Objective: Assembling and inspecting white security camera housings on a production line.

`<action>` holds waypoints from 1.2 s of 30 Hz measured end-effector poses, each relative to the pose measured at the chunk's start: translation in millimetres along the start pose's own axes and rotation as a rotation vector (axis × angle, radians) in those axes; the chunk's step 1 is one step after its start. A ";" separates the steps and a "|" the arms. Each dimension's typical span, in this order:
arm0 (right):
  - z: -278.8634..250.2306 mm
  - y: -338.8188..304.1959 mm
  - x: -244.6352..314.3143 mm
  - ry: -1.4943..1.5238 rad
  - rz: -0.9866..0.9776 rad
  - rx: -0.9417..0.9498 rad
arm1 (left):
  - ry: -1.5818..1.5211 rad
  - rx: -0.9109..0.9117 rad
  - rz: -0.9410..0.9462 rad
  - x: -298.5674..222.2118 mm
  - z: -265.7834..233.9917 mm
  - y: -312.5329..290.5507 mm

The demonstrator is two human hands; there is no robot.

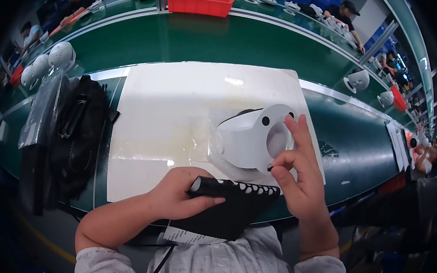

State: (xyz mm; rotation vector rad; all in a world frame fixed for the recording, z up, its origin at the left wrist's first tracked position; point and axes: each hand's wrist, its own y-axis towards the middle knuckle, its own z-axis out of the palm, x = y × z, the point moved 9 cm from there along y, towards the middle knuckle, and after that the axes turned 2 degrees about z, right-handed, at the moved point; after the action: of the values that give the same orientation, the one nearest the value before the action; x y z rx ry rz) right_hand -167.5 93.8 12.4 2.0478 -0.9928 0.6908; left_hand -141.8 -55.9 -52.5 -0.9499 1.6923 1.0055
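Note:
A white plastic housing (243,143) with a ring-shaped end lies on its side on clear plastic wrap at the right of the white board. Two round black pads (266,121) show on its rim. My right hand (300,184) pinches a small dark round pad (270,167) between thumb and finger, at the lower part of that rim; whether it touches is unclear. My left hand (177,194) grips a folded black sheet (223,214) with a row of round white spots along its bent upper edge, close to my body.
The white board (155,102) lies on the green bench. Black bags (81,138) and clear plastic bags (45,111) lie left, with white round-headed devices (62,54) behind. Across the green conveyor stands a red tray (200,3). More white devices (357,81) are at right; other people work beyond.

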 end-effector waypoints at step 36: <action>38.8 -9.5 49.7 -0.305 -0.220 0.132 | 0.069 0.055 0.198 -13.6 6.7 -6.4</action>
State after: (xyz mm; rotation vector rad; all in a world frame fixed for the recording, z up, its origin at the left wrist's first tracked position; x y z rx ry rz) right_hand -126.7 45.8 22.2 2.3844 -0.8861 0.3419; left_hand -130.1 -50.0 -42.5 -0.8009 1.8912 1.0592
